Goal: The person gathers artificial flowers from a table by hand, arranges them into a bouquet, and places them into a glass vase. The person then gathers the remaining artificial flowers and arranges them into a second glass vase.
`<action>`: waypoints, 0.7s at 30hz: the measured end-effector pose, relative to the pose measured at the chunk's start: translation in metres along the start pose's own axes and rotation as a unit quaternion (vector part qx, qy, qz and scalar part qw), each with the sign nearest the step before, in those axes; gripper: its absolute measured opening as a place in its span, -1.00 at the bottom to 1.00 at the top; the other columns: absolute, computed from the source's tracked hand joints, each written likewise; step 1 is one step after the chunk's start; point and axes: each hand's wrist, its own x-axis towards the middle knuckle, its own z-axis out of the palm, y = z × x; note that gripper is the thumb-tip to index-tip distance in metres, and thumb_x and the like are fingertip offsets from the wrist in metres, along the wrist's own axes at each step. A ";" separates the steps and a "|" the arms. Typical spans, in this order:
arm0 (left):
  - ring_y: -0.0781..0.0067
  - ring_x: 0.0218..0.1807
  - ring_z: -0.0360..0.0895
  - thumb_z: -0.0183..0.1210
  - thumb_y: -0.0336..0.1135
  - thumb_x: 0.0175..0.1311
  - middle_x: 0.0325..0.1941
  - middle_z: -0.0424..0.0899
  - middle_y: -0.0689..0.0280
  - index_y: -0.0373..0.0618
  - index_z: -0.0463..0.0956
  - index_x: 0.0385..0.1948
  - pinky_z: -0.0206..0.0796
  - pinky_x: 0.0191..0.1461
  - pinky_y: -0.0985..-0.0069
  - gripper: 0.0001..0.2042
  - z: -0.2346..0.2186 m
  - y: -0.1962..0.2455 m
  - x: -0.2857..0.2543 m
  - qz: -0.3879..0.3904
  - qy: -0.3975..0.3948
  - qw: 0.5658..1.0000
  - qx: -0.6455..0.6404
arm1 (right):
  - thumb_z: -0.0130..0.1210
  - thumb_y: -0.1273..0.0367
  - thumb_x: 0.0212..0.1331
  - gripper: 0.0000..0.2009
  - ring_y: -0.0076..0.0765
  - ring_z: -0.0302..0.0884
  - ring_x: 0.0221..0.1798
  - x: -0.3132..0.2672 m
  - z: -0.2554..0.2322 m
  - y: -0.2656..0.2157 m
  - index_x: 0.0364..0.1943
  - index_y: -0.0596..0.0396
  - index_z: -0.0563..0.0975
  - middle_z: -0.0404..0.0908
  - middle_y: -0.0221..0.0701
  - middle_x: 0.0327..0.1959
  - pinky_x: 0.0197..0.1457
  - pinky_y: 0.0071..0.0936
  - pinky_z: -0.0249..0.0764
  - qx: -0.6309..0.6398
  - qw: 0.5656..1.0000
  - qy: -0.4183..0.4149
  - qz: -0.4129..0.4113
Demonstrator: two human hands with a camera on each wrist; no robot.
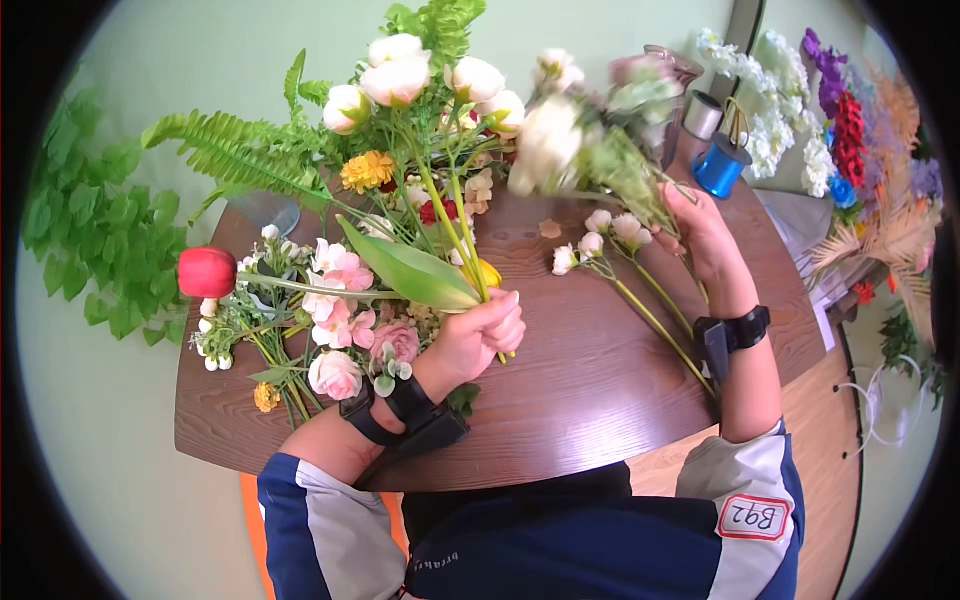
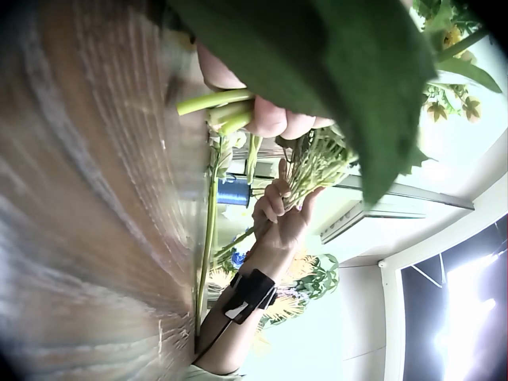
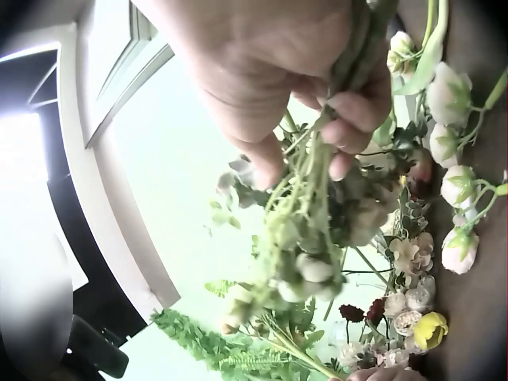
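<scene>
My left hand point(image 1: 480, 335) grips a bundle of green stems topped by several white, round-headed flowers point(image 1: 395, 80). A broad green leaf point(image 1: 415, 268) runs into the same fist, and a red tulip point(image 1: 207, 272) stretches left from it, its stem leading towards the hand. On the right, my right hand point(image 1: 705, 240) pinches thin stems of a bushy spray of flowers point(image 3: 305, 230), blurred in the head view. Below that hand, long-stemmed white buds point(image 1: 630, 232) lie on the brown table point(image 1: 560, 370). The left wrist view shows cut stem ends point(image 2: 226, 107) poking out below the left fingers.
Pink and white flowers point(image 1: 345, 310) crowd the table's left side, with fern fronds point(image 1: 235, 155) behind. A blue ribbon spool point(image 1: 720, 165) and a glass vase point(image 1: 672, 65) stand at the back right. Colourful flowers point(image 1: 850, 140) line the right wall, leafy vines point(image 1: 90, 210) the left.
</scene>
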 end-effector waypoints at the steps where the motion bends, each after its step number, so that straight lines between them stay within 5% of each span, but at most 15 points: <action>1: 0.60 -0.76 -0.10 -0.15 -0.28 0.29 -0.82 -0.01 0.48 0.00 0.04 -0.80 -0.20 -0.61 0.58 -0.61 0.000 0.000 0.001 0.000 -0.001 1.000 -0.001 | 0.16 0.22 0.06 -0.61 -0.72 0.26 -0.62 0.001 -0.002 0.001 -0.12 0.21 0.46 0.46 -0.53 -0.56 -0.60 -0.76 0.14 0.058 0.998 -0.017 -0.030; 5: 0.64 -0.77 -0.11 -0.13 -0.29 0.29 -0.83 -0.02 0.50 0.01 0.03 -0.81 -0.22 -0.62 0.60 -0.60 0.006 0.000 0.000 -0.001 0.016 1.000 0.000 | 0.20 0.27 -0.01 -0.55 -0.71 0.28 -0.57 0.000 0.010 0.005 -0.04 0.19 0.41 0.46 -0.52 -0.51 -0.54 -0.76 0.16 0.059 0.993 -0.068 -0.080; 8: 0.67 -0.78 -0.11 -0.10 -0.29 0.29 -0.84 -0.03 0.52 0.03 0.03 -0.82 -0.24 -0.63 0.62 -0.59 0.006 0.000 0.002 0.005 0.025 1.000 0.001 | 0.24 0.42 -0.11 -0.44 -0.68 0.34 -0.49 -0.005 0.027 0.008 0.06 0.22 0.31 0.46 -0.49 -0.45 -0.50 -0.72 0.26 -0.218 0.975 0.021 0.027; 10: 0.67 -0.78 -0.11 -0.10 -0.28 0.29 -0.84 -0.03 0.52 0.03 0.03 -0.82 -0.24 -0.63 0.62 -0.59 0.007 -0.001 0.000 0.001 0.028 1.000 0.002 | 0.25 0.52 -0.16 -0.44 -0.68 0.36 -0.46 0.003 0.022 0.024 0.03 0.22 0.33 0.48 -0.43 -0.42 -0.46 -0.68 0.30 -0.303 0.950 0.072 0.008; 12: 0.67 -0.78 -0.12 -0.10 -0.28 0.29 -0.83 -0.04 0.53 0.03 0.04 -0.81 -0.25 -0.63 0.61 -0.60 0.010 0.001 0.001 0.007 0.025 1.000 0.010 | 0.27 0.45 -0.25 -0.44 -0.35 0.49 -0.34 0.006 0.016 0.028 -0.03 0.27 0.37 0.55 -0.21 -0.31 -0.21 -0.45 0.43 -0.371 0.900 0.204 -0.100; 13: 0.67 -0.78 -0.12 -0.10 -0.28 0.29 -0.83 -0.04 0.53 0.03 0.04 -0.81 -0.25 -0.63 0.61 -0.60 0.009 0.001 0.001 0.009 0.024 1.000 0.011 | 0.26 0.49 -0.21 -0.46 -0.42 0.47 -0.35 0.001 0.024 0.017 -0.02 0.24 0.35 0.54 -0.28 -0.37 -0.27 -0.50 0.42 -0.384 0.873 0.251 -0.164; 14: 0.67 -0.78 -0.11 -0.10 -0.28 0.29 -0.83 -0.04 0.52 0.03 0.03 -0.81 -0.25 -0.64 0.61 -0.59 0.008 0.000 0.001 0.001 0.025 1.000 0.005 | 0.26 0.49 -0.21 -0.46 -0.42 0.47 -0.35 0.002 0.023 0.015 -0.02 0.24 0.35 0.54 -0.28 -0.37 -0.27 -0.50 0.42 -0.386 0.872 0.251 -0.167; 16: 0.67 -0.78 -0.11 -0.11 -0.28 0.30 -0.83 -0.03 0.52 0.02 0.03 -0.81 -0.25 -0.64 0.61 -0.59 0.007 -0.001 0.001 -0.008 0.028 1.000 -0.002 | 0.23 0.52 -0.15 -0.49 -0.55 0.44 -0.44 0.003 0.021 0.014 0.00 0.18 0.34 0.51 -0.35 -0.43 -0.43 -0.61 0.38 -0.203 0.938 0.238 -0.148; 17: 0.67 -0.78 -0.11 -0.11 -0.28 0.30 -0.84 -0.03 0.52 0.03 0.03 -0.82 -0.25 -0.64 0.61 -0.59 0.006 0.000 0.001 -0.006 0.022 1.000 0.001 | 0.17 0.53 -0.04 -0.56 -0.66 0.38 -0.60 0.004 0.022 0.015 0.00 0.15 0.35 0.49 -0.43 -0.51 -0.62 -0.69 0.27 -0.201 0.944 0.218 -0.143; 21: 0.66 -0.78 -0.11 -0.12 -0.27 0.31 -0.84 -0.02 0.51 0.03 0.01 -0.82 -0.26 -0.64 0.61 -0.57 0.005 -0.001 0.001 -0.008 0.022 1.000 -0.009 | 0.03 0.44 0.14 -0.68 -0.65 0.30 -0.77 0.001 0.036 0.020 0.01 0.11 0.37 0.42 -0.46 -0.66 -0.73 -0.66 0.23 -0.175 0.974 0.133 -0.058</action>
